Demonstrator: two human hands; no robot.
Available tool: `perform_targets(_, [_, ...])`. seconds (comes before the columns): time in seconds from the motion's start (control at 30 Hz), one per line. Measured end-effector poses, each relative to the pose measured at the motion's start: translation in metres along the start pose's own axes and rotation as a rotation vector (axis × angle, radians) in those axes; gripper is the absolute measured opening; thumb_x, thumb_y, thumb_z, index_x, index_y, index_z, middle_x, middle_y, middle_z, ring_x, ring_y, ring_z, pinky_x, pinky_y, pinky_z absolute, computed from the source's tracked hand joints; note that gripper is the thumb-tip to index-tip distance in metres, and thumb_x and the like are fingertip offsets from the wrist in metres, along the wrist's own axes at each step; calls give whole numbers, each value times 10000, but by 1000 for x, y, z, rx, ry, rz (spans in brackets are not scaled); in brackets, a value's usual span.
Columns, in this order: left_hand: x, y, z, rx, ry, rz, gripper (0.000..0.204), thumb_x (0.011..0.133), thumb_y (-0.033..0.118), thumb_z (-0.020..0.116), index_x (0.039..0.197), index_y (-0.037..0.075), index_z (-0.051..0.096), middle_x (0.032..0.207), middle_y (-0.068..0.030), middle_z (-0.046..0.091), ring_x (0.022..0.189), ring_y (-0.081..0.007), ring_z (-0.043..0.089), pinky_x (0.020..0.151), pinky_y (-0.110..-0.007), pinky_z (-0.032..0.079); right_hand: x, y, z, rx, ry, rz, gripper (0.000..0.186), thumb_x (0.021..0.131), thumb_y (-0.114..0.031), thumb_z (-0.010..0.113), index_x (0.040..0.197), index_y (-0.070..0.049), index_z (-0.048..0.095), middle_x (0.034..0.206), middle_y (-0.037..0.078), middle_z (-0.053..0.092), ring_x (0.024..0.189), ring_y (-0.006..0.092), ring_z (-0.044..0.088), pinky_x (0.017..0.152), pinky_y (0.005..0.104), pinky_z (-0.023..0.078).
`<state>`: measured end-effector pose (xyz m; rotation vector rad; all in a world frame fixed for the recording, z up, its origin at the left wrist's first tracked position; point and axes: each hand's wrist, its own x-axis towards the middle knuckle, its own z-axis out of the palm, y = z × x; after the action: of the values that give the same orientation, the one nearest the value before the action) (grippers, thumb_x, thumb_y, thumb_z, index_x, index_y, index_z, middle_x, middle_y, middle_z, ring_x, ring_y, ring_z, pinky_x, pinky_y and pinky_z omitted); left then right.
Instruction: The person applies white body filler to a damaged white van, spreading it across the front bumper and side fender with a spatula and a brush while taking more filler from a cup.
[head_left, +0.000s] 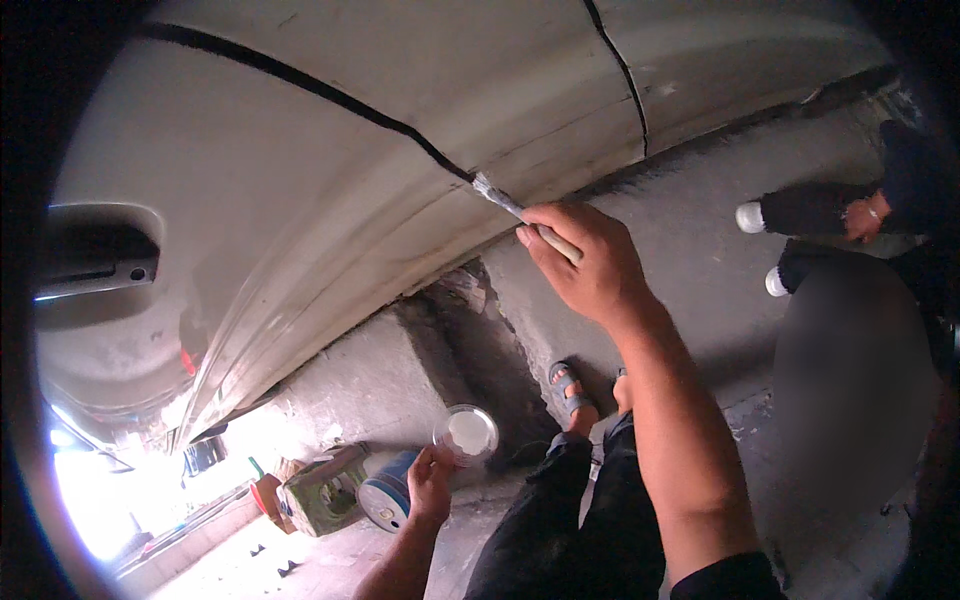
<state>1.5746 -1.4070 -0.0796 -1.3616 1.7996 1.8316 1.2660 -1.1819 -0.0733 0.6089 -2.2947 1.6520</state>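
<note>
My right hand (590, 258) is closed around the pale handle of a paintbrush (500, 198). The brush's whitened bristles meet the dull beige car body (350, 200) at the lower end of a long black door gap (330, 95). Lower down and to the left, my left hand (430, 488) grips a clear plastic cup (491, 446) by its side. White paint-like stuff (470, 433) lies inside it. The cup is held apart from the car. A dark recessed door handle (100, 258) sits at the far left of the panel.
A blue-and-white can (385, 495), a green box (325, 488) and an orange-red object (270, 500) stand on the floor at lower left. A channel (465, 345) cuts the concrete below the car. Another person with white shoes (750, 217) is at right.
</note>
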Motion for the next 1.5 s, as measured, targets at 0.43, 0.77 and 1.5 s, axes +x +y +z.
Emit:
perform_targets(0.43, [1,-20,-12,82,5,18,147,870,157,563,915,23,602,831,-11,591,755,-98,520,691,-239,420,-4,17,18,-107,-5,-181,180,772,-97,669,922,-77,572,770,93,615,699,285,606,584,378,491])
perform_targets(0.77, [-1,-16,-9,59,3,-17,157,874,141,558,962,16,594,835,-18,593,787,-108,545,736,-255,445,-3,23,20,-163,23,-218,246,756,-70,688,978,-68,583,801,107,632,689,281,619,591,356,508])
perform_targets(1.5, [0,-6,-1,31,7,-10,90,848,96,549,784,36,570,762,14,555,733,-81,499,670,-230,422,7,46,-10,244,289,247,141,842,-142,638,909,-21,616,746,71,649,674,139,635,593,276,500])
